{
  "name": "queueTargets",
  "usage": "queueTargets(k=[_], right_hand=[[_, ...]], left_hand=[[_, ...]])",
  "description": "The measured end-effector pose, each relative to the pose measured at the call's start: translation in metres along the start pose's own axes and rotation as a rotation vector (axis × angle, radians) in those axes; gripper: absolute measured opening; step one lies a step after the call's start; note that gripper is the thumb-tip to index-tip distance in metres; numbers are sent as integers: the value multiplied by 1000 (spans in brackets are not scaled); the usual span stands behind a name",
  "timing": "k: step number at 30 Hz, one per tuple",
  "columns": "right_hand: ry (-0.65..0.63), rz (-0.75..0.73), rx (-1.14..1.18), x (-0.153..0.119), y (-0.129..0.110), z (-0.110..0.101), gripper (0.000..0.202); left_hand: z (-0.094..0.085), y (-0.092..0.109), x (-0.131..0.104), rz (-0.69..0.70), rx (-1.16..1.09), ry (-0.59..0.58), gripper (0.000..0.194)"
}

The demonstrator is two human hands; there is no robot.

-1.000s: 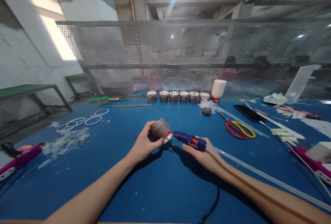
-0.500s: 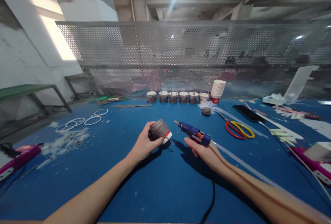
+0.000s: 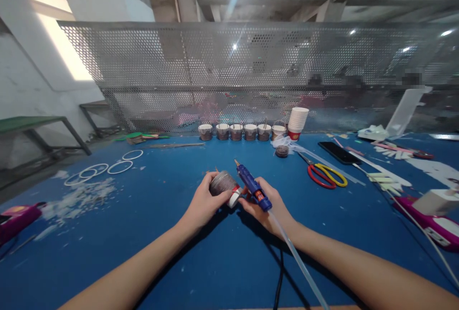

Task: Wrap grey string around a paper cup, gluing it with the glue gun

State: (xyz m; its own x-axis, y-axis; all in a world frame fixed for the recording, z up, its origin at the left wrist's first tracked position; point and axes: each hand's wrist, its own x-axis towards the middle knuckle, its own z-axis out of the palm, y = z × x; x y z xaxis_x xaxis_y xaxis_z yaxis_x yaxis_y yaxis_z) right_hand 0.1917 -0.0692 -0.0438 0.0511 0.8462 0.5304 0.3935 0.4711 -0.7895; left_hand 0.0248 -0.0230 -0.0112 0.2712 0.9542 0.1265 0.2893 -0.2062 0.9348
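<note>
My left hand [image 3: 202, 202] grips a small paper cup [image 3: 224, 184] wrapped in grey-brown material, tipped on its side with a red and white rim toward the right. My right hand [image 3: 267, 207] holds a blue hot glue gun [image 3: 251, 187], nozzle pointing up and away, right beside the cup. A long clear glue stick [image 3: 294, 257] trails from the back of the gun toward me. Both hands hover low over the blue table [image 3: 161, 233], and a black cord [image 3: 278, 283] runs down from under my right hand.
A row of small wrapped cups [image 3: 235, 132] and a stack of white paper cups [image 3: 297, 122] stand along the far edge before a perforated metal screen. Red and yellow scissors [image 3: 324, 175] and a black phone [image 3: 339, 153] lie right. White rings [image 3: 107, 167] lie left; pink glue guns [image 3: 16, 217] sit at both sides.
My right hand has drawn the glue gun away from the cup, swung its nozzle upward, then brought it back close beside the cup. My left hand kept hold of the cup.
</note>
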Motion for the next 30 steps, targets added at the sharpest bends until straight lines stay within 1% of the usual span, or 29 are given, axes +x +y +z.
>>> queueTargets(k=[4, 7, 11, 19, 26, 30], right_hand=[[-6, -2, -22, 1, -5, -1, 13], [8, 6, -53, 2, -9, -3, 13], [27, 22, -48, 2, -11, -5, 13], [53, 16, 17, 3, -13, -7, 11], [33, 30, 0, 3, -12, -8, 10], [43, 56, 13, 4, -13, -8, 10]], left_hand=[[-1, 2, -1, 5, -23, -55, 37], [-1, 4, -1, 55, 7, -60, 34], [-2, 4, -3, 121, 45, -76, 34], [0, 1, -6, 136, 63, -133, 33], [-1, 3, -7, 124, 75, -113, 35], [-1, 4, -7, 125, 66, -120, 35]])
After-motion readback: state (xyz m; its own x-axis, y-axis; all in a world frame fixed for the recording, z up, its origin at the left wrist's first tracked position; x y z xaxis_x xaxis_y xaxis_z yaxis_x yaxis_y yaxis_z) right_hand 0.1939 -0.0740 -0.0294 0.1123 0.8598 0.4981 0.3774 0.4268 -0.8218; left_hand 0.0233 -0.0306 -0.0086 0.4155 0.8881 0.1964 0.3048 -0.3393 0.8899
